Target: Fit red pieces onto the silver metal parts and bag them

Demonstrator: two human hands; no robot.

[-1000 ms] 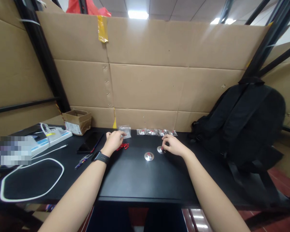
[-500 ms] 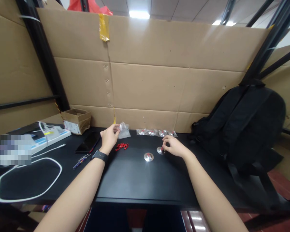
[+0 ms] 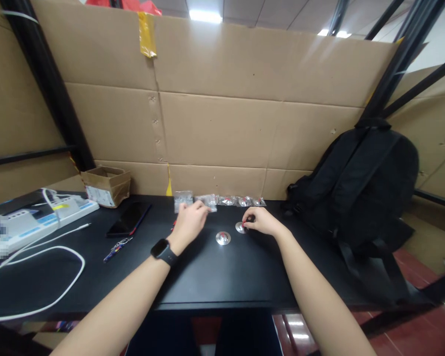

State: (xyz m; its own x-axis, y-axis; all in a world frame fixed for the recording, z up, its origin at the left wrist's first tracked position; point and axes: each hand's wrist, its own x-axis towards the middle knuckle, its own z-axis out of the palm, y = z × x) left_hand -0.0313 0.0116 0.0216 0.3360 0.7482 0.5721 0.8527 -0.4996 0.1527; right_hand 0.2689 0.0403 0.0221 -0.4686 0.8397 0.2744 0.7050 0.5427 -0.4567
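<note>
My right hand (image 3: pixel 261 221) pinches the red piece at the centre of a shiny silver small cymbal (image 3: pixel 239 228), which is on the black table. A second small cymbal (image 3: pixel 223 238), also red in the middle, lies to its left. My left hand (image 3: pixel 193 221), palm down with fingers bent and apart, reaches over a clear plastic packet (image 3: pixel 210 200); whether the fingertips touch it I cannot tell. Crumpled clear bags (image 3: pixel 183 199) lie just behind that hand. Red cords (image 3: pixel 173 225) are mostly hidden under it. Wrapped small cymbals (image 3: pixel 244 201) line up along the back.
A black backpack (image 3: pixel 378 173) stands at the right. On the left are a phone (image 3: pixel 129 219), a keychain (image 3: pixel 116 248), an open cardboard box (image 3: pixel 109 185), a white power strip (image 3: pixel 52 220) and a looped white cable (image 3: pixel 82 264). Cardboard (image 3: pixel 215 128) walls the back.
My left hand has let go of the clear plastic bag and moved right, over the red cords towards the packets. My right hand stays at the same small cymbal. The view has shifted slightly.
</note>
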